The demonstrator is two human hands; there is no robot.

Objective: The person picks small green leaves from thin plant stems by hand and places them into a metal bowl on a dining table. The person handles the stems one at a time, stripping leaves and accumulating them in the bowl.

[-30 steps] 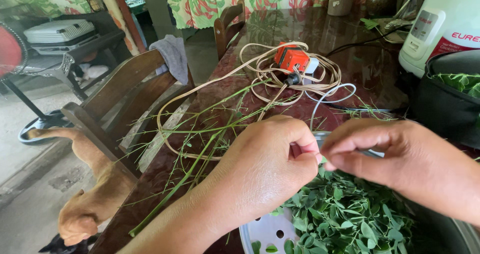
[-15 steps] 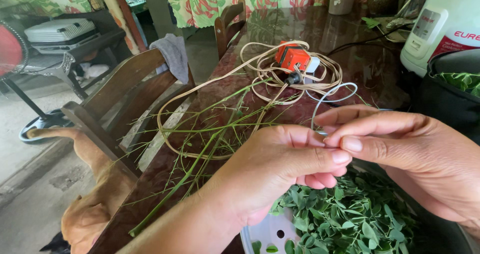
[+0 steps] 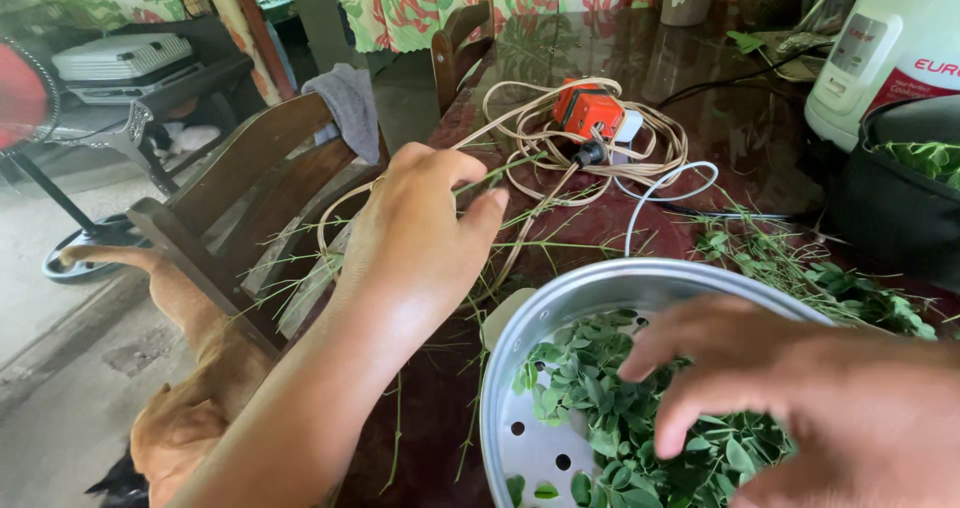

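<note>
The left hand lies over bare green stems on the dark table, fingers pinching one; the right hand hovers loosely spread above small leaves in the near metal strainer.

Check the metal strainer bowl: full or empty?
Partly filled. Small green leaves cover much of the strainer bowl, but bare metal with drain holes shows at its left; right hand hovers above.

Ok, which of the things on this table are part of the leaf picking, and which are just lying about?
In use:
left hand on the bare green stems
right hand over the picked leaves
perforated metal tray
unpicked leafy sprigs

Lying about:
coiled cord with orange plug
white appliance
black pot of greens
wooden chair
dog
</note>
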